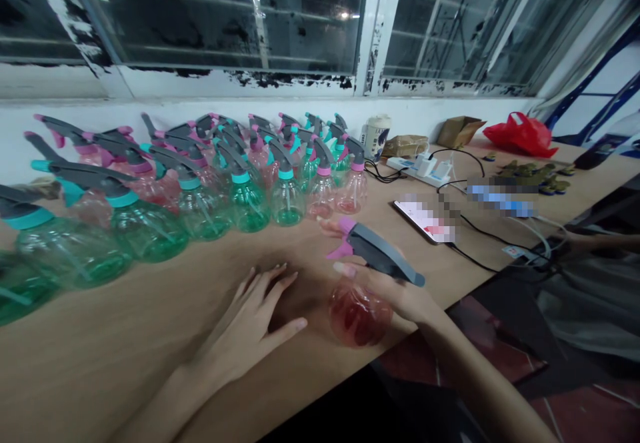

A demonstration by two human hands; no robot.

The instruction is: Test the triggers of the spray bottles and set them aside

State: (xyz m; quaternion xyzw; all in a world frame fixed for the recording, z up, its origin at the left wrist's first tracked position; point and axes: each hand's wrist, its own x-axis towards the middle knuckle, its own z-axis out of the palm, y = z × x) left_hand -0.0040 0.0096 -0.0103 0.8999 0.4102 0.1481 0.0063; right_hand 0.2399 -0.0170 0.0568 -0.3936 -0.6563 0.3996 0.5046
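Observation:
My right hand (395, 289) grips a pink spray bottle (359, 313) by its neck, just below the grey trigger head (383, 256) with a pink nozzle. The bottle stands near the front edge of the wooden table (125, 336). My left hand (253, 319) lies flat on the table a little to the left of the bottle, fingers spread, holding nothing.
Several green and pink spray bottles (200, 183) stand in rows along the wall behind. A phone (425, 219), power strip (425, 166), cables, a cup (376, 135), a cardboard box (460, 129), a red bag (520, 133) and small caps (535, 176) lie to the right.

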